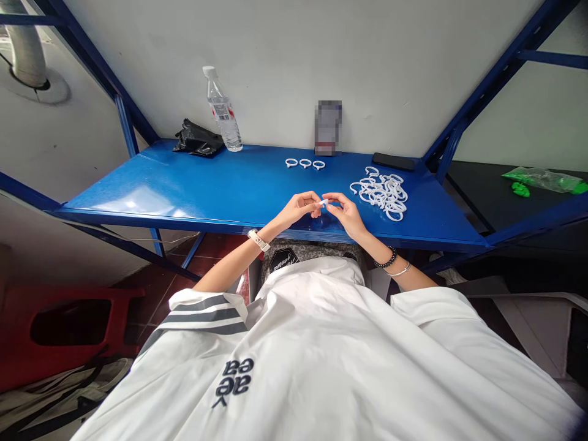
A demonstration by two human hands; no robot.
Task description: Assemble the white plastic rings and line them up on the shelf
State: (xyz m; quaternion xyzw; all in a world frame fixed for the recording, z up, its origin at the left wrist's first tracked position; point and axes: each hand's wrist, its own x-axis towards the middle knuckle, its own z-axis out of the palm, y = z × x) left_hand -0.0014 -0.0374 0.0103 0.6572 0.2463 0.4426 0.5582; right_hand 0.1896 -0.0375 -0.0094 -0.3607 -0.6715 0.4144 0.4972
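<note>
My left hand (299,208) and my right hand (346,215) meet above the front part of the blue table (220,190). Between their fingertips is a small white plastic ring (324,203), pinched from both sides and mostly covered by the fingers. Behind the hands, three closed white rings (305,163) with small tabs lie in a row. To the right of my right hand is a loose pile of white plastic rings (383,193), several of them hanging open at one end.
A water bottle (223,113) and a black plastic bag (197,139) sit at the back left. A blurred upright box (327,128) leans by the wall, with a black phone (393,162) to its right. Blue frame posts (126,125) flank the table.
</note>
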